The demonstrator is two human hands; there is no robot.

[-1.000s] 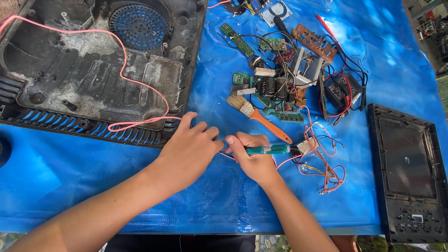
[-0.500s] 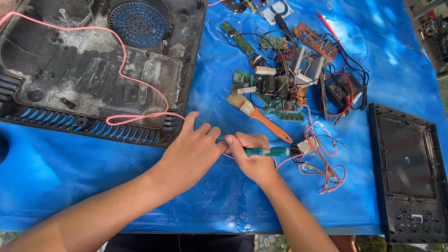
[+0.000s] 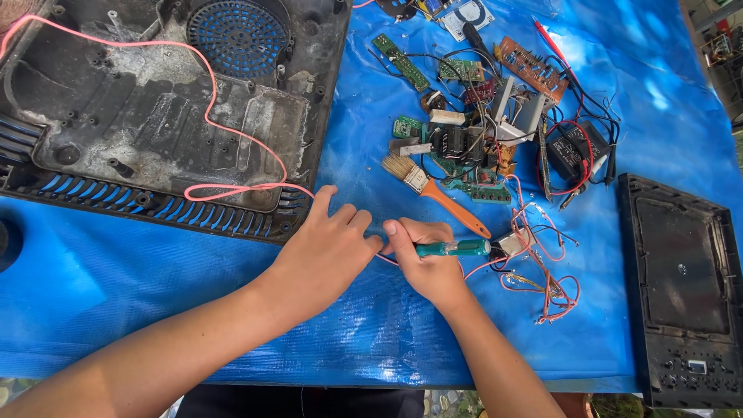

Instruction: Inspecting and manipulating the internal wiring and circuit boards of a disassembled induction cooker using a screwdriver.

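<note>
Hiding the green screwdriver point(image 3: 453, 248) handle, right hand point(image 3: 428, 263), tip unseen

two bare forearms come in from the lower edge — no sleeves, no gloves, no watch or bracelet at the wrists. the left hand point(image 3: 325, 251) and the right hand point(image 3: 429, 267) wear no rings — short, plain fingernails show on the fingers.

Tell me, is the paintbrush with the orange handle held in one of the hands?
No: the paintbrush lies on the blue tarp, while the right hand grips a green-handled screwdriver.
</note>
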